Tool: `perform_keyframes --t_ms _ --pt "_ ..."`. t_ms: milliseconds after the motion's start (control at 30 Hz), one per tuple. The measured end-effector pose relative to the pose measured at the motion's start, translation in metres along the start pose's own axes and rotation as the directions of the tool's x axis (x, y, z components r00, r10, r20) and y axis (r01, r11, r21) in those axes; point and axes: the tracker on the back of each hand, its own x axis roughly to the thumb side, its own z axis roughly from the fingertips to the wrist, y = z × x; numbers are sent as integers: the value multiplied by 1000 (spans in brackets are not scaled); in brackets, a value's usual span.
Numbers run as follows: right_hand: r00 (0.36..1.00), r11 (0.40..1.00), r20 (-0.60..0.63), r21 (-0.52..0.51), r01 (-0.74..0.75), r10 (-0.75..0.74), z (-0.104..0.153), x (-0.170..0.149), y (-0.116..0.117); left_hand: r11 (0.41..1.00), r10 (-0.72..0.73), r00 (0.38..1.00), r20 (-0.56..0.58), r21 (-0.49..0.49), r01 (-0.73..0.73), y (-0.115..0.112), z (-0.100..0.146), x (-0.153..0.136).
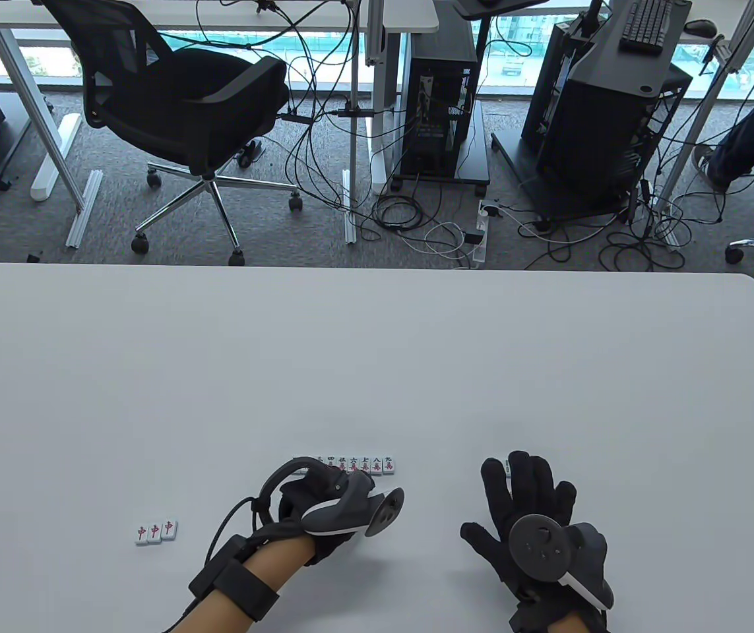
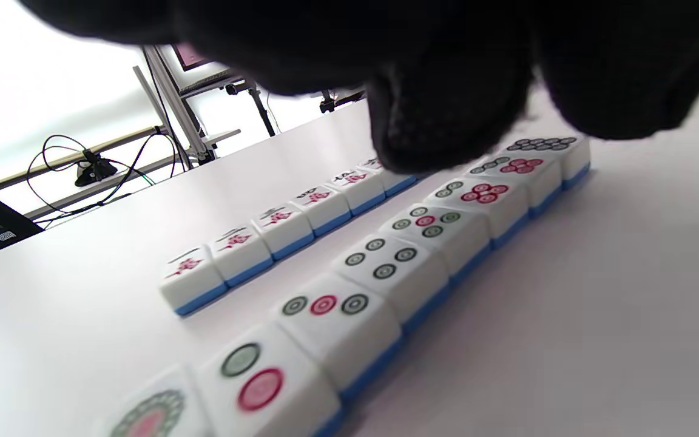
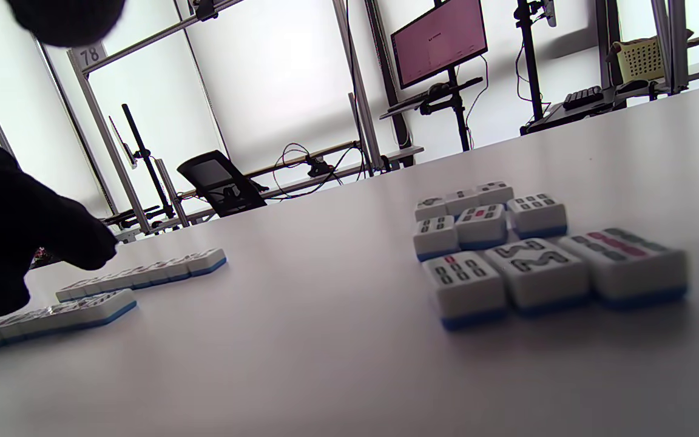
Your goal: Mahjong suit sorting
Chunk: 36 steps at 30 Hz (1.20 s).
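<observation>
Near the table's front edge lies a row of character tiles [image 1: 358,464], also in the left wrist view [image 2: 276,230]. In front of it runs a row of dot tiles [image 2: 398,267], hidden under my left hand [image 1: 327,494] in the table view. A left fingertip [image 2: 440,133] comes down at the far end of the two rows and grips nothing. Three red-character tiles [image 1: 156,531] lie apart at the left. My right hand [image 1: 525,491] is spread flat over a loose cluster of bamboo tiles [image 3: 507,249]; one tile [image 1: 507,467] peeks out between its fingers.
The white table [image 1: 377,356] stretches wide and bare behind the tiles. Beyond its far edge stand an office chair [image 1: 179,112], computer towers and floor cables. A person's leg [image 1: 746,138] shows at the far right.
</observation>
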Motion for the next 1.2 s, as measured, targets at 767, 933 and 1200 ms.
perform_keyframes --t_ms 767,933,1200 --pt "1000 1000 -14 11 -20 20 0 0 0 968 -58 985 -162 -250 16 -68 120 -70" --pt "1000 1000 -17 7 -15 15 0 -1 -1 964 -56 991 -119 -265 23 -65 106 -63" --pt "1000 1000 -15 1 -4 4 0 -1 -1 988 13 1000 -27 -152 -17 -27 52 -30"
